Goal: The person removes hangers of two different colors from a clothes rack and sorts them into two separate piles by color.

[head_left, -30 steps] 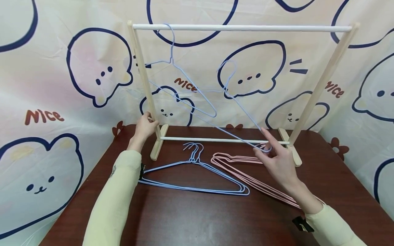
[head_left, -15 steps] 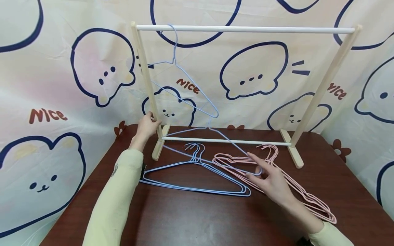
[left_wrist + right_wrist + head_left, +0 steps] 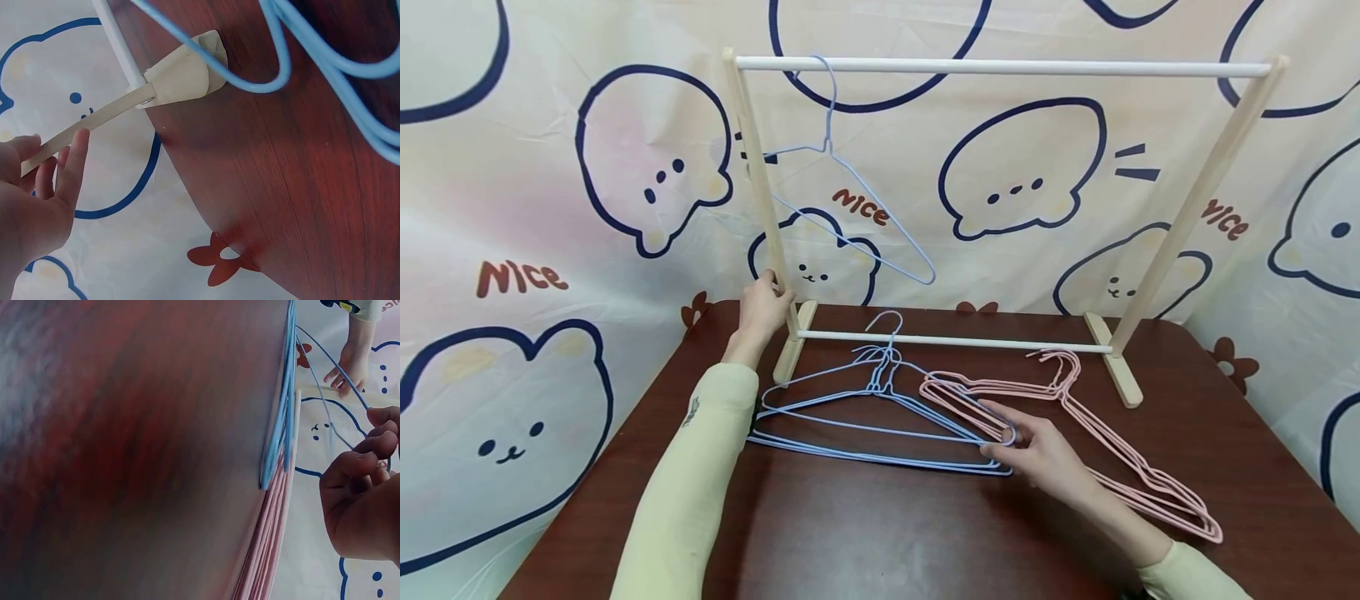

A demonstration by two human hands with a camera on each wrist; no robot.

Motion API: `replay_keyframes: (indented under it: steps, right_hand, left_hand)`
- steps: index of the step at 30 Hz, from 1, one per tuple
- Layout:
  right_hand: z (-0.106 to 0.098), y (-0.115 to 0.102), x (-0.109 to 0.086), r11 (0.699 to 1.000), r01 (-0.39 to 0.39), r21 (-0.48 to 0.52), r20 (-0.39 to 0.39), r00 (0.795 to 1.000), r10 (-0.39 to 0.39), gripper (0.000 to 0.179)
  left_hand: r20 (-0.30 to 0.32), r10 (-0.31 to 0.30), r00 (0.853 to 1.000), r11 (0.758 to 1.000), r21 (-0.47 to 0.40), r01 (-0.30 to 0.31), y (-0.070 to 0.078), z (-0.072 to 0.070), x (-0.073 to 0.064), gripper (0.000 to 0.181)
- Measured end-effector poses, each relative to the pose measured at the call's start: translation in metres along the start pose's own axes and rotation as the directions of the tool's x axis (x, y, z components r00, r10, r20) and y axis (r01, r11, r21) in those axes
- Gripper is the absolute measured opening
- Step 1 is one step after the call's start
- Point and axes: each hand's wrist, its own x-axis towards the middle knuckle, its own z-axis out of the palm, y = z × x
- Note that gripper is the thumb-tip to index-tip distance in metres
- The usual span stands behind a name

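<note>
In the head view, my left hand grips the lower part of the wooden left post of a clothes rack. The left wrist view shows thumb and fingers around that post. My right hand pinches the right corner of a blue wire hanger. This hanger is tilted above the table, its hook upward, overlapping a stack of blue hangers. In the right wrist view, the held hanger is raised off the stack. Another blue hanger hangs from the rack's white top rail.
Several pink hangers lie on the dark wooden table, right of the blue stack. A white lower rail joins the rack's feet. Behind the rack stands a patterned cloth backdrop.
My right hand has brought the blue hanger down and leftward, from in front of the rack to low over the blue stack. The left hand keeps its grip on the post.
</note>
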Motion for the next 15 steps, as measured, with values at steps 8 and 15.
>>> replay_keyframes:
  steps: [8, 15]
  right_hand:
    - [0.0, 0.01, 0.003, 0.995, -0.066, -0.072, 0.101, 0.992, 0.073, 0.065]
    - [0.002, 0.012, -0.002, 0.873, -0.003, -0.489, 0.043, 0.999, 0.028, 0.059]
  left_hand:
    - [-0.025, -0.017, 1.0, 1.0, 0.007, 0.017, -0.002, 0.004, 0.002, 0.036]
    - [-0.046, -0.038, 0.998, 0.999, 0.008, 0.038, -0.003, 0.006, 0.002, 0.035]
